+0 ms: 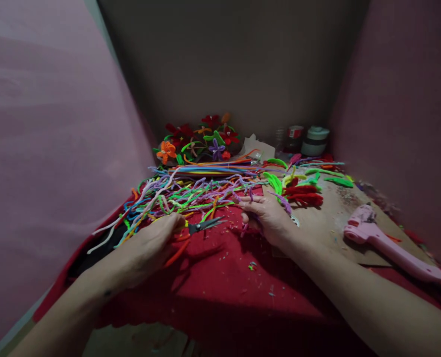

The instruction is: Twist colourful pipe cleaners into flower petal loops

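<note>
My left hand [151, 245] is closed around the handles of a pair of scissors [205, 224], whose dark blades point right over the red cloth [220, 277]. An orange pipe-cleaner piece [176, 253] lies under that hand. My right hand [267, 215] rests at the edge of a tangled heap of coloured pipe cleaners [183, 193], fingers curled and pinching purple pieces [248, 201]. Small trimmings are scattered on the cloth between the hands.
Finished pipe-cleaner flowers [201, 139] stand at the back. Straight pipe cleaners [213, 170] lie in a bundle before them. Green leaves and red petals [302, 191] sit on a cardboard sheet [335, 218]. A pink glue gun [384, 243] lies right. Jars [313, 140] stand behind. Pink walls close both sides.
</note>
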`<state>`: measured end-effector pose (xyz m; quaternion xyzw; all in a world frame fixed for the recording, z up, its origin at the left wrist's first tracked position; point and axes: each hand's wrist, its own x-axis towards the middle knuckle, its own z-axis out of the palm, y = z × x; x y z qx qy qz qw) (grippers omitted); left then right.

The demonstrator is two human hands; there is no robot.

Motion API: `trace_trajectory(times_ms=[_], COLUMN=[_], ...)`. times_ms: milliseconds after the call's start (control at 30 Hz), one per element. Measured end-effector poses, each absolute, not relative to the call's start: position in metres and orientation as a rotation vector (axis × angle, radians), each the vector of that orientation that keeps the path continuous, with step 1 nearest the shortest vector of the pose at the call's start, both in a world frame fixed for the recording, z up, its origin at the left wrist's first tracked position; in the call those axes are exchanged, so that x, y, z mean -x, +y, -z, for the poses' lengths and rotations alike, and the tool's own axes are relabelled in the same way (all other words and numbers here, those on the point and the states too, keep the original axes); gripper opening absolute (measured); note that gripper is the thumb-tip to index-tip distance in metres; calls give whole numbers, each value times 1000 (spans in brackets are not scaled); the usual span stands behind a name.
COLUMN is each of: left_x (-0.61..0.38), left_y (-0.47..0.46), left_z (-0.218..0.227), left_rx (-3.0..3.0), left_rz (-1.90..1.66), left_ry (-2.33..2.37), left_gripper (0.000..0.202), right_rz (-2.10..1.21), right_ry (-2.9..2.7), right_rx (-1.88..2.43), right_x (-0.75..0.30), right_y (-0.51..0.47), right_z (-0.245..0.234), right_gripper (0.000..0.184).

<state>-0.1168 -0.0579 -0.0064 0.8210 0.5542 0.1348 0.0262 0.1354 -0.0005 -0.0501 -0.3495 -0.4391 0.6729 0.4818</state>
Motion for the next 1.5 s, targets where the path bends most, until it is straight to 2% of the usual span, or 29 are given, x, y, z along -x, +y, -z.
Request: trace_trajectory(times_ms=[133,333,833,1100,1300,1500], left_x=[108,86,69,62,61,57], left_y=[-59,-54,-56,-63,-62,-62], left_z=[10,16,36,37,41,38], left_rx=[-2617,-2708,-2897,-2717,-2590,-2448], left_rz=[-315,-404,-372,-226,-413,-403], left_ry=[1717,1759,1763,1909,1880,1911], left_gripper=[28,37,40,35,30,34], right_rz=[-1717,-1731,-1682,-1572,-1538,-1553], right_ry=[-1054,-1050,-955,-967,-962,-951], right_rx=[819,822,853,910,896,874], right_x=[-134,-133,-129,-128,-127,-127], right_y=[-4,-8,-9,-12,-12,-12], right_z=[49,47,48,46,48,47], right_gripper=[17,22,24,21,19,21])
